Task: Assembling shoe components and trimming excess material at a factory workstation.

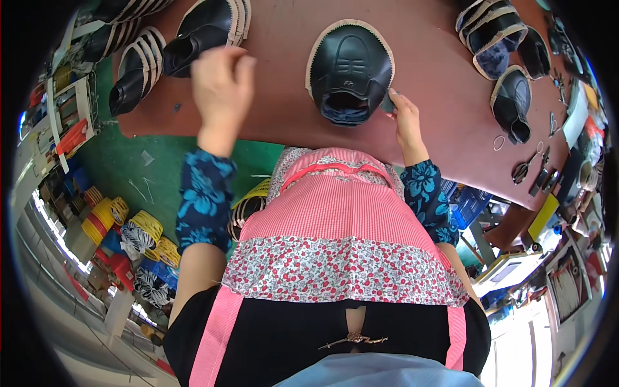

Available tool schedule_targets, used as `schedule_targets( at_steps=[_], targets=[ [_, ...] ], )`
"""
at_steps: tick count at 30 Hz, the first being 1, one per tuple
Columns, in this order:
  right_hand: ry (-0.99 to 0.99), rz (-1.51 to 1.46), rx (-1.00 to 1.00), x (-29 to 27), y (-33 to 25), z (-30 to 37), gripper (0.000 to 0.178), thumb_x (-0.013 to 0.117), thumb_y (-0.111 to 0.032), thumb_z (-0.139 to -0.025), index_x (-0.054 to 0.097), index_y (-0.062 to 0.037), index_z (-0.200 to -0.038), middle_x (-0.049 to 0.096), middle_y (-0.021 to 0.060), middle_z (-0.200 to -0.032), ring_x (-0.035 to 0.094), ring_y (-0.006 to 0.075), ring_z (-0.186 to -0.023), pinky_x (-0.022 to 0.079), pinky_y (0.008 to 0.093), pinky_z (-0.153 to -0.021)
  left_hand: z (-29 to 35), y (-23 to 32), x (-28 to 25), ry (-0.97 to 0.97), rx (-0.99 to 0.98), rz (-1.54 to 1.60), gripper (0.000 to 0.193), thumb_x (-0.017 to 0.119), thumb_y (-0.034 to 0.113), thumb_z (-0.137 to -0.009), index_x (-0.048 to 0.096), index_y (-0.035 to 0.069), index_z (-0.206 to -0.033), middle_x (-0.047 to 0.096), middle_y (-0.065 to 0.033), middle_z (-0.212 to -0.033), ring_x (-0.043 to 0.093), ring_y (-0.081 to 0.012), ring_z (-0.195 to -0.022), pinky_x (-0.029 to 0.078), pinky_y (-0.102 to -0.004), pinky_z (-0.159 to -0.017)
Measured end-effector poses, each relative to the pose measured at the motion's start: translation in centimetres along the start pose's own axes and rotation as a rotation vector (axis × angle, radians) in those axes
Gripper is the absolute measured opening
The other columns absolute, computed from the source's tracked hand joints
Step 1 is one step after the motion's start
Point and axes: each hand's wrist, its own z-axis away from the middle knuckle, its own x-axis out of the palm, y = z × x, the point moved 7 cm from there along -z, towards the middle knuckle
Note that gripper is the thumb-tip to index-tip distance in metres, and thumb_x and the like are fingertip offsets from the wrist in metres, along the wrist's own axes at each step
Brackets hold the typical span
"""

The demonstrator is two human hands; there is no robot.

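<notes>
A black shoe upper (351,64) with a pale tan, jagged-cut edge lies at the middle of the table, its dark lined opening toward me. Beside its right edge is my right hand (406,119), thumb and fingers pinched together. A small dark thing shows at those fingertips, too small to name. My left hand (222,90) is raised over the table on the left, somewhat blurred, its fingers bent. It is nearest to a stack of similar black uppers (203,29); whether it touches them I cannot tell.
More uppers lie at the far left (135,71) and far right (493,39), with a single upper (512,103) nearer. Scissors (525,169) and small tools lie by the table's (271,90) right edge. Yellow baskets (145,226) stand on the green floor (161,161) at left.
</notes>
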Motion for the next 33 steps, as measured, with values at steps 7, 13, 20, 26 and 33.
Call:
schedule_targets(
  at_steps=[7,13,20,26,33],
  targets=[
    [-0.060,-0.103,-0.001,4.8,-1.5,4.2,0.026,0.072,-0.034,-0.115,0.082,-0.0092,-0.115,0.078,-0.0026,-0.104,0.067,0.0066,-0.090,0.050,0.0251,-0.078,12.9,11.3,11.8,-0.598,0.085,0.335,0.044,0.087,0.042,-0.095,0.078,0.001,-0.109,0.078,-0.0181,-0.109,0.074,-0.0411,-0.106,0.059,-0.0517,-0.091],
    [-0.078,-0.080,0.076,0.1,3.6,2.9,0.027,0.072,-0.036,-0.114,0.078,-0.0093,-0.116,0.080,0.0038,-0.104,0.072,0.0124,-0.086,0.052,0.0282,-0.073,5.9,5.2,-7.3,-0.305,0.284,-0.006,0.030,0.092,0.029,-0.086,0.069,0.010,-0.087,0.067,-0.0067,-0.093,0.067,-0.0276,-0.087,0.047,-0.0453,-0.074],
    [0.105,-0.111,0.202,0.0,3.9,1.5,0.041,0.074,-0.049,-0.110,0.074,-0.0083,-0.114,0.087,0.0164,-0.106,0.080,0.0196,-0.076,0.054,0.0296,-0.064,-1.5,-17.2,-7.3,-0.379,0.053,-0.134,0.045,0.090,0.033,-0.096,0.074,-0.003,-0.118,0.074,-0.0237,-0.114,0.073,-0.0473,-0.106,0.059,-0.0519,-0.096],
    [0.105,-0.121,0.198,-0.5,3.6,1.8,0.042,0.074,-0.050,-0.110,0.074,-0.0078,-0.113,0.087,0.0159,-0.104,0.079,0.0185,-0.071,0.055,0.0292,-0.059,-5.5,-20.1,2.6,-0.852,-0.197,0.221,0.069,0.094,0.039,-0.084,0.077,-0.005,-0.135,0.078,-0.0324,-0.134,0.076,-0.0462,-0.125,0.060,-0.0477,-0.108],
    [0.123,-0.090,0.167,1.4,1.5,3.3,0.047,0.070,-0.050,-0.112,0.077,-0.0048,-0.123,0.086,0.0132,-0.100,0.079,0.0173,-0.071,0.057,0.0303,-0.058,-2.6,-32.0,-0.4,-0.977,-0.312,0.354,0.055,0.085,0.040,-0.079,0.082,-0.008,-0.104,0.082,-0.0315,-0.109,0.078,-0.0466,-0.109,0.059,-0.0523,-0.096]
  ],
)
